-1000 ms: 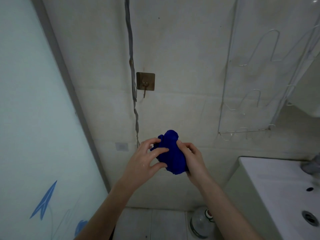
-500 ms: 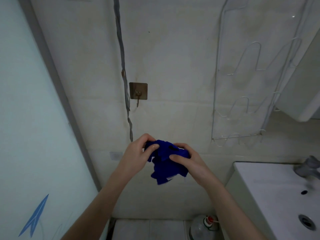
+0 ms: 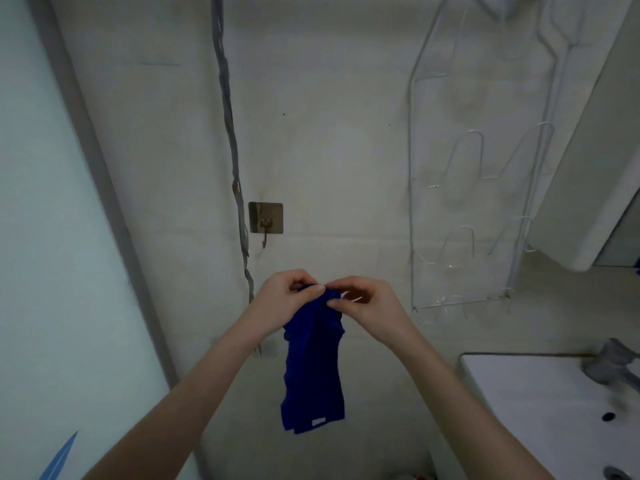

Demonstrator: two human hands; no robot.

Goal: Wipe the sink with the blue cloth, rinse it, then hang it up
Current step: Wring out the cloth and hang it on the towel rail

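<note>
Blue cloth (image 3: 313, 368) dangles free below hook (image 3: 265, 223), top seemingly pinched by left hand (image 3: 284, 299) and right hand (image 3: 372, 306).

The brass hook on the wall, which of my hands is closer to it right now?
Left. The left hand is below the hook, slightly right of it; the right hand is farther right.

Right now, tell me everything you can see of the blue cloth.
The blue cloth is deep royal blue, a soft fabric by its look. It hangs in loose vertical folds, with a small white label near its bottom edge. Its bunched top is pinched by the left hand and the right hand, held in the air before the wall, below and right of the metal hook, which it does not touch. Only the hands touch it.
</note>
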